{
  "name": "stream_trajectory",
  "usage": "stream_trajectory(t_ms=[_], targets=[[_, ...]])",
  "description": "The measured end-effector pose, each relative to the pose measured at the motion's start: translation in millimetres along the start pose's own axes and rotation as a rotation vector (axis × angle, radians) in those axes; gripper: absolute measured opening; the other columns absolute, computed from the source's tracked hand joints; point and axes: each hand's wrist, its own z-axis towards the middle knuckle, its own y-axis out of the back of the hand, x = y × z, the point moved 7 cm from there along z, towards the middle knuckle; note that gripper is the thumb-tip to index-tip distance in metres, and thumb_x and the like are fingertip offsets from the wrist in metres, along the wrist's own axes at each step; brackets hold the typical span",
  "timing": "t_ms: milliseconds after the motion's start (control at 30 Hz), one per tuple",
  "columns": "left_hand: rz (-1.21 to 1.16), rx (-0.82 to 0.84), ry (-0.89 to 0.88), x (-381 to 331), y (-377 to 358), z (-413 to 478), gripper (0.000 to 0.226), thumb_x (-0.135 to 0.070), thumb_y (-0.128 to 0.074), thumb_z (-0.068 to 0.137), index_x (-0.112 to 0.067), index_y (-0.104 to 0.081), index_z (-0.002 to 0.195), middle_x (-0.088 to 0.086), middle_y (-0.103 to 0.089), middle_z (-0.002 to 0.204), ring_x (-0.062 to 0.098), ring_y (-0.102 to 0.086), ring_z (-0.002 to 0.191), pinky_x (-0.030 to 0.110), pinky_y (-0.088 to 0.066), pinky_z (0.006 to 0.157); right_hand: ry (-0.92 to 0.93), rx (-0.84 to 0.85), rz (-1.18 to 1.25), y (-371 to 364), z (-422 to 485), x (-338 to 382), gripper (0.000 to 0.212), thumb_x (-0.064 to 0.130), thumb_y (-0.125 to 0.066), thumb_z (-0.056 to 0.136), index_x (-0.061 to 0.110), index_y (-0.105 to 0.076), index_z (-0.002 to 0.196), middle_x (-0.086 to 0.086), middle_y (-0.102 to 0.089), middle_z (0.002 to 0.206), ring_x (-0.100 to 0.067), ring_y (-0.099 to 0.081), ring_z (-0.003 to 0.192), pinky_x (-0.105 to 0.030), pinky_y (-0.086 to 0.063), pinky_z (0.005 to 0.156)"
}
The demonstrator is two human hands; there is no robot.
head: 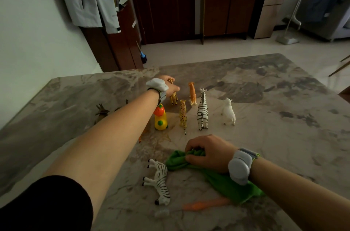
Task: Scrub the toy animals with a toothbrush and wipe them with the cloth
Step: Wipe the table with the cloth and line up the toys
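Marble table, left hand gripping giraffe, right hand clutching green cloth.

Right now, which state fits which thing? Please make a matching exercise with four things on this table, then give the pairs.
Things:
1. green cloth
2. giraffe
3. near zebra
4. toothbrush

States:
a. on its side, legs pointing left
b. gripped by the left hand
c. bunched under the right hand
d. flat, untouched, nearest the camera

Pairs: 1-c; 2-b; 3-a; 4-d
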Motion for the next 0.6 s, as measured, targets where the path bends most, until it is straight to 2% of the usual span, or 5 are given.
stream_trajectory(t_ms=[100,233,400,467,600], targets=[[0.020,0.006,0.018,1,-1,0,0.066,-0.033,-0.074,0.085,-0.012,-0.048,0.142,0.009,-0.062,0.127,0.028,-0.061,0.114,0.042,-0.049,0.101,0.000,-0.001,-0.005,-1,1,-1,0.024,0.053,-0.059,0.090,0.037,-0.066,0.107,0.013,-0.070,0.097,-0.006,-0.064,0.086,-0.037,-0.057,0.081],[0.090,0.014,0.027,-2,-1,-2,0.057,-0.037,-0.074,0.083,-0.005,-0.059,0.127,0.010,-0.066,0.108,0.027,-0.064,0.098,0.038,-0.052,0.089,0.001,0.001,0.001,-3,1,-3,0.027,0.056,-0.057,0.089,0.038,-0.064,0.108,0.013,-0.070,0.098,-0.006,-0.065,0.086,-0.038,-0.058,0.081],[0.014,0.023,0.057,1,-2,-3,0.076,-0.043,-0.077,0.079,-0.013,-0.046,0.141,0.007,-0.054,0.135,0.027,-0.058,0.116,0.040,-0.048,0.102,0.016,0.005,0.004,-2,1,-2,0.025,0.052,-0.059,0.092,0.036,-0.067,0.109,0.012,-0.070,0.101,-0.008,-0.065,0.088,-0.038,-0.057,0.083],[0.012,0.019,0.079,3,0,-1,0.083,-0.053,-0.076,0.075,-0.015,-0.045,0.142,0.008,-0.055,0.136,0.028,-0.058,0.115,0.041,-0.049,0.100,0.024,0.004,0.008,-2,1,-1,0.025,0.051,-0.059,0.092,0.035,-0.067,0.108,0.011,-0.070,0.101,-0.009,-0.065,0.089,-0.038,-0.057,0.083],[0.117,0.005,0.127,-2,14,-6,0.116,-0.081,-0.059,0.072,-0.009,-0.023,0.155,0.016,-0.036,0.155,0.038,-0.040,0.138,0.049,-0.036,0.113,0.020,-0.004,0.008,-2,1,-3,0.024,0.052,-0.059,0.091,0.036,-0.066,0.107,0.012,-0.070,0.097,-0.009,-0.065,0.086,-0.038,-0.057,0.081]])
